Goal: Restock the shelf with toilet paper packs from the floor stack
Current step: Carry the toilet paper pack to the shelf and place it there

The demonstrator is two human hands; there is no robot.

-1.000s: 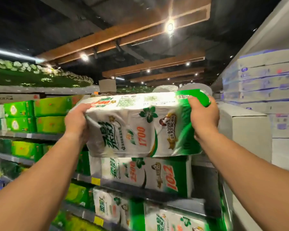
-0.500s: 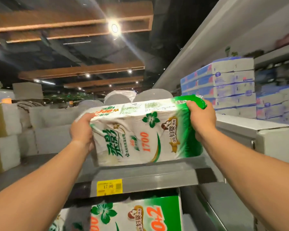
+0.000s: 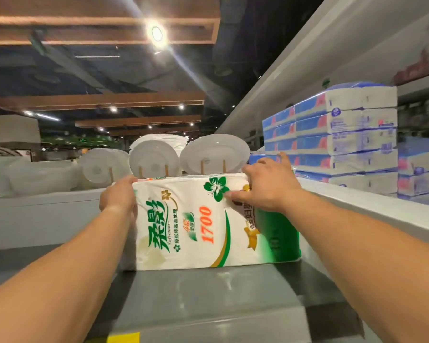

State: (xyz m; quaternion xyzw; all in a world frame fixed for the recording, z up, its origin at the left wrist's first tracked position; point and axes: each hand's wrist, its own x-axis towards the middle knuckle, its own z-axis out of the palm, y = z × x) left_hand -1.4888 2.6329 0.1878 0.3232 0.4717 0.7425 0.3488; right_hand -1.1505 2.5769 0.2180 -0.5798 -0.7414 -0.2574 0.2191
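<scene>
Head view shows one toilet paper pack [image 3: 203, 224] set back from the shelf [image 3: 208, 293] front edge; left hand [image 3: 118, 196] grasps its end, right hand [image 3: 265, 186] lies loose across its top; floor stack unseen.

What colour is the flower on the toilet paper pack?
Green, with a white centre, seen in the head view.

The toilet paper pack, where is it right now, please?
Centre of the head view, the toilet paper pack stands on the grey shelf, before white plates.
</scene>
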